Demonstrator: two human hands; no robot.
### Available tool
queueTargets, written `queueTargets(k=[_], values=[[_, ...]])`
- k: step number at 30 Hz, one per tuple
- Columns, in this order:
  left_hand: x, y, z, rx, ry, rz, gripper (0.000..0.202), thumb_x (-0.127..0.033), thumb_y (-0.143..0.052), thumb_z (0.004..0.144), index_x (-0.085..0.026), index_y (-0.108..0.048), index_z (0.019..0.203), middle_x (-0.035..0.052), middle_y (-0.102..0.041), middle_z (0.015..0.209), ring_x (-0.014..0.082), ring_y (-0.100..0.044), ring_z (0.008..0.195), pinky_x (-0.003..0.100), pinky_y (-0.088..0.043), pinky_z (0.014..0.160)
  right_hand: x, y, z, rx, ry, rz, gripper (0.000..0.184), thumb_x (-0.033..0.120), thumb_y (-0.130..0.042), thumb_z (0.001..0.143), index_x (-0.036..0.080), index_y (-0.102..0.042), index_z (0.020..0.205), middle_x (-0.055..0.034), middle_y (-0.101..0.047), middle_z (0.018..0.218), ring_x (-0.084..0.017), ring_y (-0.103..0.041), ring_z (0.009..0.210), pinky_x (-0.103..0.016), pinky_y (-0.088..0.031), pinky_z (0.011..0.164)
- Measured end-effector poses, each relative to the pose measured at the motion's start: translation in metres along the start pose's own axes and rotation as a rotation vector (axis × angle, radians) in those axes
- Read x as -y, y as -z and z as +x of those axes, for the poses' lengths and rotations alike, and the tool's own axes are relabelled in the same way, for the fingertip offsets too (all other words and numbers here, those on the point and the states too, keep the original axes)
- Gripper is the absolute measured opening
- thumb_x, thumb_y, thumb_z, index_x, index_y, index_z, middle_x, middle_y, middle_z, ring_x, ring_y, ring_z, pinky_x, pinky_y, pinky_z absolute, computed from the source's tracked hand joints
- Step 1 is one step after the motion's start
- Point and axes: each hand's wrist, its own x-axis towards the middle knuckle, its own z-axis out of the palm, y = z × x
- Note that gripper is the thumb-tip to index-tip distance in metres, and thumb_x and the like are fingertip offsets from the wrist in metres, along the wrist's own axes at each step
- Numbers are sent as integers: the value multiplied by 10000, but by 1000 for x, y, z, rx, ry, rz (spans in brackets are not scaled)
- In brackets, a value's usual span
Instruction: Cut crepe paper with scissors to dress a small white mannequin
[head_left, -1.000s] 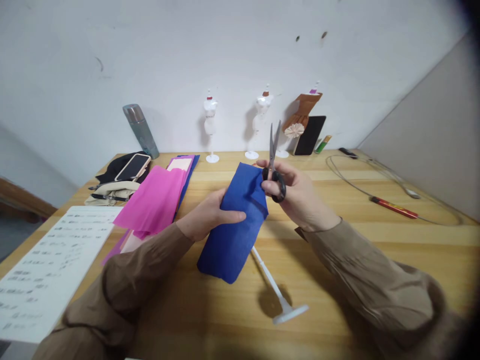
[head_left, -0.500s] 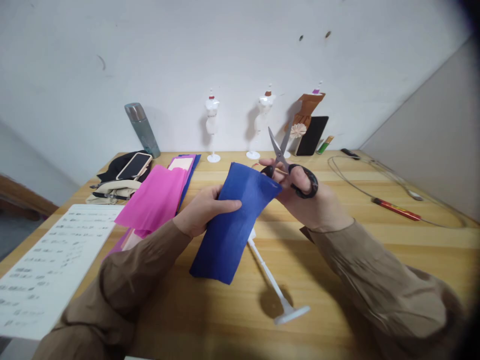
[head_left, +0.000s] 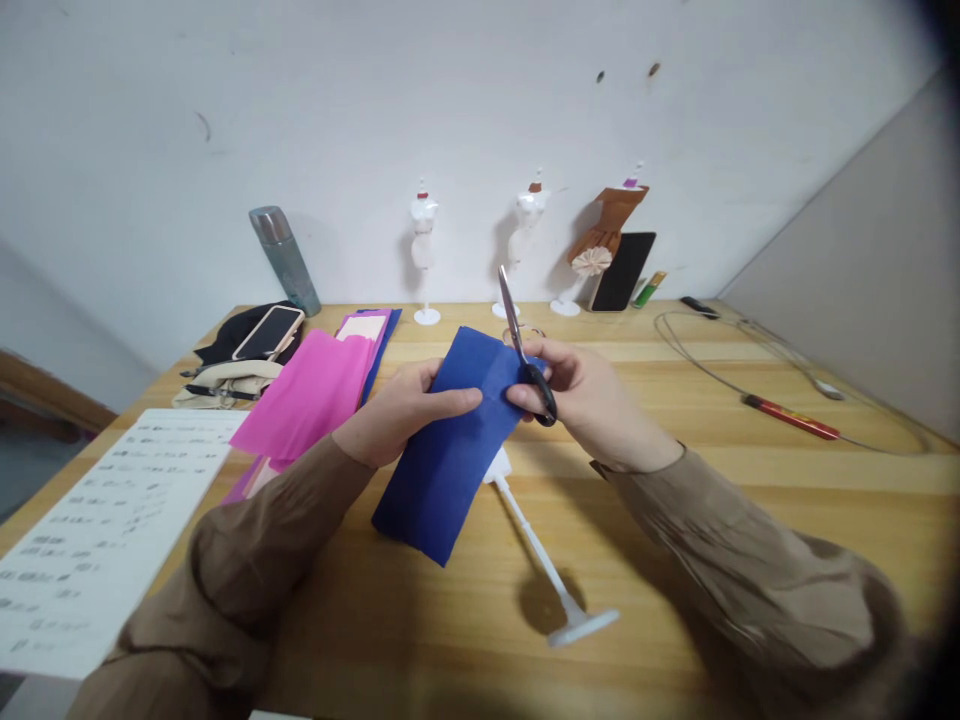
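My left hand [head_left: 401, 410] pinches the left side of a folded blue paper sheet [head_left: 450, 450] held above the wooden table [head_left: 675, 520]. My right hand [head_left: 581, 395] grips black-handled scissors [head_left: 521, 345], their blades closed and pointing up past the sheet's top right edge. Its fingers also touch that edge of the blue sheet. Under the sheet lies a small white mannequin stand [head_left: 551, 580] on its side, its upper part hidden by the paper.
Pink and purple paper sheets [head_left: 315, 395] lie to the left, beside a phone [head_left: 266, 332] on dark cloth and a printed page [head_left: 90, 530]. A grey flask [head_left: 283, 258], three small mannequins [head_left: 424, 250] and a dark tablet [head_left: 621, 270] stand along the wall. A wire and a red tool [head_left: 787, 416] lie at right.
The scissors went from upright to open and tilted right, and now are closed again, leaning left at the sheet's edge. The blue sheet shifted slightly down and left.
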Motion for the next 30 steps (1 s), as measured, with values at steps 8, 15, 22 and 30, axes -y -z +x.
queueTargets(k=[8,15,22,30], values=[[-14,6,-4,-40,-79,135,435,-256,-831,627,-125,-660,1006,79,-708,925,228,-665,844,329,-516,755,10,35,2,194,139,-33,447,549,-749,770,279,-755,1126,-46,-692,892,-211,-659,777,-399,-567,772],[-20,13,-9,-159,-142,226,380,-269,-809,658,-133,-679,988,60,-710,926,207,-654,845,316,-510,773,26,63,2,344,115,-307,484,559,-782,718,218,-784,1062,-59,-684,773,-211,-632,739,-375,-544,754],[-20,13,-11,-194,-120,253,372,-407,-803,699,-133,-699,929,58,-711,872,200,-647,784,317,-508,734,32,74,2,469,201,-468,466,426,-826,689,242,-785,1116,-74,-745,865,-245,-684,809,-346,-561,718],[-18,7,-9,-213,-117,271,354,-391,-812,673,-143,-639,857,27,-678,805,177,-629,740,298,-499,700,32,59,0,361,68,-448,411,276,-826,686,221,-795,1092,-15,-689,678,-117,-543,476,-244,-477,416]])
